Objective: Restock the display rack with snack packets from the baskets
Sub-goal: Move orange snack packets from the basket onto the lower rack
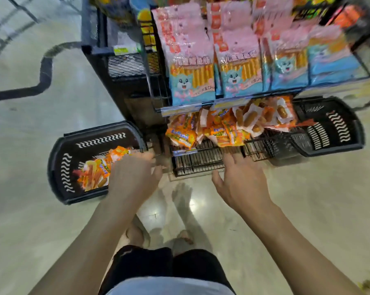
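A black wire display rack [201, 165] stands ahead, its low shelf holding a heap of orange sausage packets [228, 124]. Left of it a black plastic basket [60, 158] lies on the floor with several orange packets [94, 173] inside. My left hand [133, 177] is at that basket's right edge, fingers curled around orange packets, blurred by motion. My right hand [241, 179] hovers in front of the rack's low shelf, fingers spread and holding nothing. A second black basket [339, 128] sits to the right of the rack and looks empty.
Above the low shelf hangs a row of pink and blue snack bags [192, 77]. A black mesh shelf unit [124, 64] stands at the left of the rack. A dark cable [45, 71] runs over the pale glossy floor. My feet [158, 237] are below the hands.
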Motion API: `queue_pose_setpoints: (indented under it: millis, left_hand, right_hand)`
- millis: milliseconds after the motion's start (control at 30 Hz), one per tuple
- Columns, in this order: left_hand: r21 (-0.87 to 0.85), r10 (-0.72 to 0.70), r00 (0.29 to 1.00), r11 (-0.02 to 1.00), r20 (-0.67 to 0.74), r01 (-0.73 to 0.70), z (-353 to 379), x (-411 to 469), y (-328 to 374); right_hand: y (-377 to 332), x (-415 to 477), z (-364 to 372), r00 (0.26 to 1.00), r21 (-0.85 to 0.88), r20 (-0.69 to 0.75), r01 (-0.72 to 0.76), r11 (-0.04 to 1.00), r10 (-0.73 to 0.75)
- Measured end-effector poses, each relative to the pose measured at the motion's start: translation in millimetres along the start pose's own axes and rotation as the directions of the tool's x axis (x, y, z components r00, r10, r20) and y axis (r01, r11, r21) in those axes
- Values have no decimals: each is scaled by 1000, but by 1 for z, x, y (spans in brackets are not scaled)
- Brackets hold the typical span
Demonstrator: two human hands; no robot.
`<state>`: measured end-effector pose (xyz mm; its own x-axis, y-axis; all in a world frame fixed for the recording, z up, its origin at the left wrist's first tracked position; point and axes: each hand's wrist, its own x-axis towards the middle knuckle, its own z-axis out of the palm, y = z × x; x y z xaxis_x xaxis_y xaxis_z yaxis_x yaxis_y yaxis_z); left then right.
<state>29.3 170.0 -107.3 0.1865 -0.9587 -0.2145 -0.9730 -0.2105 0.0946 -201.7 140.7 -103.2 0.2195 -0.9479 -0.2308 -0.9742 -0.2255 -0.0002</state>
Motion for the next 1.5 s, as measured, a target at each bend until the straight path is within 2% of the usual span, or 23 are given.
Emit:
queue_pose_setpoints:
  millis: [100, 333, 567, 700, 733, 833, 1100, 1267, 1500]
  left_hand:
    - [-23, -8, 999, 1000, -38, 7, -35, -40, -18]
    - [2, -171, 980, 985, -106, 172, -100, -97, -74]
    - [-36, -312, 939, 950, -147, 310, -119, -107, -156]
    - [-85, -336, 918, 942, -210, 325, -113, -94, -218]
    - [-68, -344, 921, 939, -182, 337, -112, -91, -234]
    - [-28, -361, 929, 932, -80, 360, -109, -76, -279]
    - [-88, -320, 944, 941, 82, 327, -56, -21, -364]
    - [-63, -286, 946, 952, 155, 299, -2, 12, -383]
    - [-125, -308, 915, 929, 262, 349, 99, 71, -395]
  right_hand:
    - [-19, -31, -33, 999, -14, -27, 40, 999, -40]
    - [-85, -60, -88, 974, -71, -84, 205, 976, -211]
    - [-183, -47, -119, 926, -97, -159, 331, 939, -343]
    - [-246, -24, -116, 905, -78, -198, 369, 926, -377]
    - [-262, -17, -113, 905, -79, -191, 373, 925, -381]
    - [-310, 4, -100, 910, -90, -143, 380, 921, -389]
    - [-402, 54, -51, 945, -33, 46, 324, 945, -323]
    - [-423, 90, -4, 924, -51, 216, 334, 941, -316]
    - [-426, 165, 100, 889, -42, 353, 325, 945, -290]
